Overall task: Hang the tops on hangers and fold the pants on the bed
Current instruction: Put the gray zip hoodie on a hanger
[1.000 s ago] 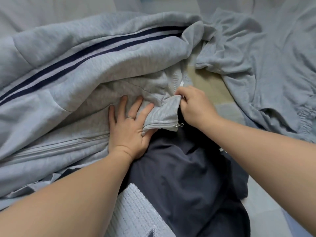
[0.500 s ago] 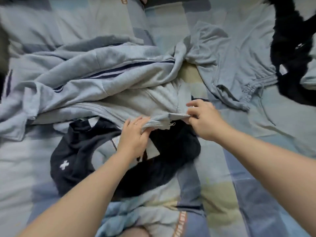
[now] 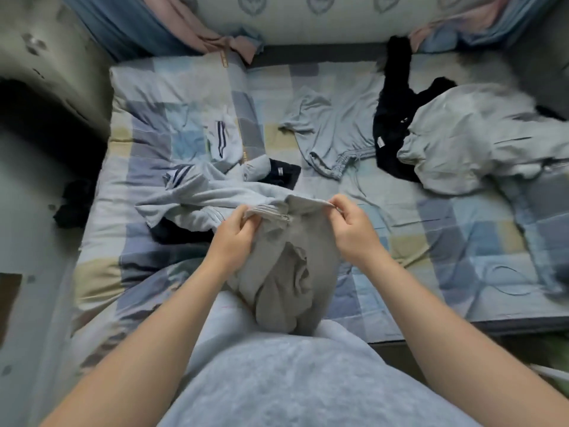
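Observation:
A light grey zip jacket with dark blue stripes (image 3: 215,195) trails across the middle of the checked bed (image 3: 446,229). Both hands lift its near end above the mattress. My left hand (image 3: 235,234) grips the zipper edge, and my right hand (image 3: 351,224) pinches the hem beside it. The lifted part hangs down in folds between my forearms. A dark navy garment (image 3: 172,234) lies partly under the jacket. Pale blue pants with an elastic waist (image 3: 331,137) lie flat further back.
A black garment (image 3: 397,118) and a crumpled light grey garment (image 3: 468,143) sit at the back right. A long pillow (image 3: 323,20) runs along the head of the bed. Dark cloth (image 3: 75,201) hangs off the left edge. The bed's near edge is by my body.
The view has pulled back from the clothes pile. Both hands have raised the jacket's zipper end off the bed and toward my body; my flat left hand now grips the fabric.

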Motion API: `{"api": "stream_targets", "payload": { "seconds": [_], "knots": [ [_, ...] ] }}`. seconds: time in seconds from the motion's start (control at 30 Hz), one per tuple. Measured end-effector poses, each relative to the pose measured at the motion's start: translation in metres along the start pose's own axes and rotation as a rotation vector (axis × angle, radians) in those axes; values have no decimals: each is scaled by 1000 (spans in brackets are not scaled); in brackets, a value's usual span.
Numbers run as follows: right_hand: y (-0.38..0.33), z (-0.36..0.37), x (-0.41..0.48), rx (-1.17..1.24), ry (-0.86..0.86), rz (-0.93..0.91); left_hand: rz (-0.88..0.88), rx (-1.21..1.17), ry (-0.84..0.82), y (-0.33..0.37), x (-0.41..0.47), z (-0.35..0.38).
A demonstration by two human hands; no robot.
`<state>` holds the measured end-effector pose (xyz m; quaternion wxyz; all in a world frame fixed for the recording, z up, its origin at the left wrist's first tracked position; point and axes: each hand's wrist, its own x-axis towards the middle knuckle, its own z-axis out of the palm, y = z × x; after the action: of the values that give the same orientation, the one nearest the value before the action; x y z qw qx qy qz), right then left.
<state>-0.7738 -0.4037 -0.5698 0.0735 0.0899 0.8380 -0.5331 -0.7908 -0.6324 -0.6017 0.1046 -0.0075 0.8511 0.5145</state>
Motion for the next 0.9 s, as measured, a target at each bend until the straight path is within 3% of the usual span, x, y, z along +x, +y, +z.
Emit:
{"api": "stream_targets", "payload": {
  "seconds": [0.1, 0.27, 0.43, 0.67, 0.83, 0.9],
  "knots": [
    [-29, -19, -32, 96, 82, 9, 72, -32, -13, 39, -10, -6],
    [-78, -16, -60, 330, 19, -8, 104, -61, -79, 65, -36, -18],
    [-112, 9, -89, 244, 41, -73, 136, -59, -288, 63, -91, -34],
    [-133, 35, -132, -21, 6, -148, 170, -35, -72, 51, -117, -51],
    [-134, 45, -149, -83, 27, -167, 208, -102, -288, 50, -137, -59],
    [-129, 44, -151, -82, 9, -174, 205, -85, -271, 51, -145, -53]
  ]
}}
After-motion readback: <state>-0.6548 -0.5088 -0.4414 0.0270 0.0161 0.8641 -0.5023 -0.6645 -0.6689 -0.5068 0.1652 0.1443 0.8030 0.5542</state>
